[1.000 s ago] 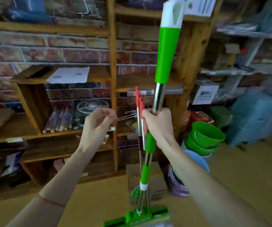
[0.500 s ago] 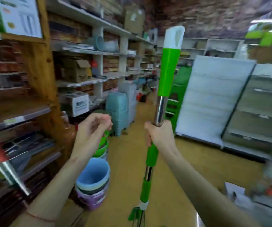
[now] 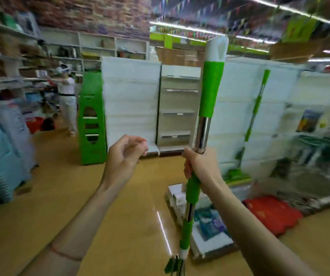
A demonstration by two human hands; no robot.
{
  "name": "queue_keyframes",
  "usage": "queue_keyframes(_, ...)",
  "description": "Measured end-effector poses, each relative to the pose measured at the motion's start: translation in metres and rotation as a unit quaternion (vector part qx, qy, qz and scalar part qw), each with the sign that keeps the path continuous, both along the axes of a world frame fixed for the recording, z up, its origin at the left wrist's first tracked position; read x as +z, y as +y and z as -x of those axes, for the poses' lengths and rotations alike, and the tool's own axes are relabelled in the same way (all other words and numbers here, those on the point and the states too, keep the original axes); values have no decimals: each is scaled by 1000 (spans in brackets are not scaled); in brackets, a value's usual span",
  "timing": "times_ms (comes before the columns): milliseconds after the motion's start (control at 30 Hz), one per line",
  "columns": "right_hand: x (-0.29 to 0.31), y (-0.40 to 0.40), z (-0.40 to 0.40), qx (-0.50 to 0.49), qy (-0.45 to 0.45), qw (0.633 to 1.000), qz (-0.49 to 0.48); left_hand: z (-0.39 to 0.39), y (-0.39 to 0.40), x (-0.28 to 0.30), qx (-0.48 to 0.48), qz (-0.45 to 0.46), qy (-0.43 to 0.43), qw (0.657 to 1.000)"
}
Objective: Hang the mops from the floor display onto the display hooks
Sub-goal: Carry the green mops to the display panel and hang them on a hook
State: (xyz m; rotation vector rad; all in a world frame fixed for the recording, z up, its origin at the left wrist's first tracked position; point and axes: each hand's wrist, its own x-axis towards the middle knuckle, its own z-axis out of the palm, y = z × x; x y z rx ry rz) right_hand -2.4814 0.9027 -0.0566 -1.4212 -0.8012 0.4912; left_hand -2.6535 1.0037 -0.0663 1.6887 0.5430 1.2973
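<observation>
Swung further round from the wooden shelving toward white panels bearing a hung mop; right hand clenched on upright mop, left hand loosely curled, empty; best carried vertical, white cap eyelet kept facing the hook.

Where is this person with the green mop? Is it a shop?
Most likely a shop selling household goods. Long white display shelves line the aisle, another green mop already hangs on one, and the right hand carries a mop.
</observation>
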Motion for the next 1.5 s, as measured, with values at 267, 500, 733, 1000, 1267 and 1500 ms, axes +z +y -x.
queue_keyframes(267, -13, -42, -139, -125, -1, 992, -5, -168, -6, -4, -132, 11, 19, 991)
queue_keyframes(500, -19, -65, -234, -231, -22, 972, -18, -296, 6, -3, -242, 10, 23, 970)
queue_keyframes(733, -14, -87, -310, -349, -43, 936, -15, -417, 9, 5, -337, 6, 5, 941)
queue_keyframes(1000, -15, -112, -415, -385, -35, 921, -46, -543, -19, 6, -397, -22, 18, 917)
queue_keyframes(1267, -28, -126, -562, -328, -17, 944, -45, -681, -42, -8, -367, -47, 39, 928)
queue_keyframes(1500, -24, -106, -671, -282, -33, 959, -25, -771, -41, -6, -303, -47, 50, 951)
